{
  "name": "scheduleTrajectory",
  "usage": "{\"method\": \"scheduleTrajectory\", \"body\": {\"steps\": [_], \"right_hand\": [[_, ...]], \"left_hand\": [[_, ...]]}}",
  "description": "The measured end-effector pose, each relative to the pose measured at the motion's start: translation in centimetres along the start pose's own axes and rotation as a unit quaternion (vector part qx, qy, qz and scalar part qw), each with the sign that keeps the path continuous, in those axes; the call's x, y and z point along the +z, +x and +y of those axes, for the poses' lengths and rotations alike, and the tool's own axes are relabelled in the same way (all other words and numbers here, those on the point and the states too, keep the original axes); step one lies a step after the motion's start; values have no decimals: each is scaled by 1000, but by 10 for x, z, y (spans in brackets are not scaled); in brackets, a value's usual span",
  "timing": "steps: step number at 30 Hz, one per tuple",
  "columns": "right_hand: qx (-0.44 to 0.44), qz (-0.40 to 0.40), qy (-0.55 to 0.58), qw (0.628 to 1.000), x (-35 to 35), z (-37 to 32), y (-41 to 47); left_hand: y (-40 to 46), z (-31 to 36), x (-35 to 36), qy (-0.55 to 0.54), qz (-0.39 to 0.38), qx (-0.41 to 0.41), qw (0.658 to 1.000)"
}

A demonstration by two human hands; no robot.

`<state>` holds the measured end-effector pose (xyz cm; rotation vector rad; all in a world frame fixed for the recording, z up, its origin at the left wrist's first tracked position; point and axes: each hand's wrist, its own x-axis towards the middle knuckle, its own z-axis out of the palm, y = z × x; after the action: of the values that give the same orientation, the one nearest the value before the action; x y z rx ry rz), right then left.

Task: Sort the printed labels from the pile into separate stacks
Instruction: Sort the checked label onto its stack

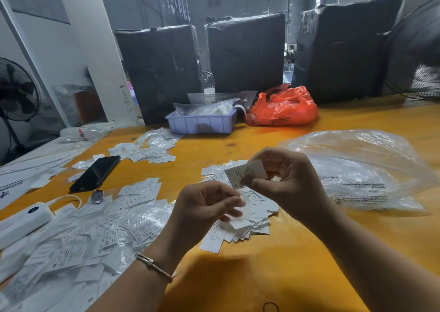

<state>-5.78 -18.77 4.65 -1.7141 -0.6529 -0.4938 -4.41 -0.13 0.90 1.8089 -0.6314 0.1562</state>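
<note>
Label [245,173], white, printed, marked "S" at its lower edge: pinched between thumb and fingers of right hand [283,181], held raised over near-centre stack [242,223]. Possibly more than one piece in that pinch; cannot tell.

Left hand [204,207]: fingers curled, tips touching a pale translucent scrap or film [240,207] just below the label; whether gripped or merely brushed, unclear.

Near-centre stack: fanned, loose, directly under both hands on orange table [273,264].

Unsorted pile [78,240], near left: labels mixed with clear film, "XS" and "S" readable on a few. Further groups: mid left [140,190], far left [152,150].

Risks, as judged:
- Two labels stuck together passing as one, sizes then mixed in a stack.
- Fanned stack scattered by a wrist or sleeve-level brush while setting down.
- Thin paper lifted by draught, fans standing far left [16,90] and far right [419,57]; whether running, not discernible.
- Film scraps carried into a stack with the labels.
- Stacks lying close together, edges easily merged.

Obscured or illegible:
- Small print on held label blurred; only "S" legible.
- Part of near-centre stack covered by both hands.
- Size marks on most stacks too small to read.
- Pile cut off at left and near frame edge.
- Contents of clear bag [357,169], right, and of lilac tray [202,121], far centre, veiled by plastic.
</note>
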Motion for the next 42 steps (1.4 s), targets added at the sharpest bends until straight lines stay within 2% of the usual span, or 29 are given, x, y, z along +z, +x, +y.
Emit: {"method": "scheduleTrajectory", "body": {"steps": [6,11,15,21,34,42], "right_hand": [[-38,2,-77,996,0,2,1],[-80,-1,-193,978,-3,4,1],[-95,-13,-228,969,-4,3,1],[-58,-61,-187,979,-5,6,2],[-18,-60,-166,984,-11,11,5],[109,-81,-86,987,-13,14,7]], "left_hand": [[0,-1,-1,8,-2,6,1000],[0,-1,0,10,-3,4,1000],[-1,-1,0,8,-6,-3,1000],[-1,-1,0,5,-14,-11,1000],[-2,-1,0,19,-35,-12,999],[1,-4,0,26,-33,-24,999]]}}
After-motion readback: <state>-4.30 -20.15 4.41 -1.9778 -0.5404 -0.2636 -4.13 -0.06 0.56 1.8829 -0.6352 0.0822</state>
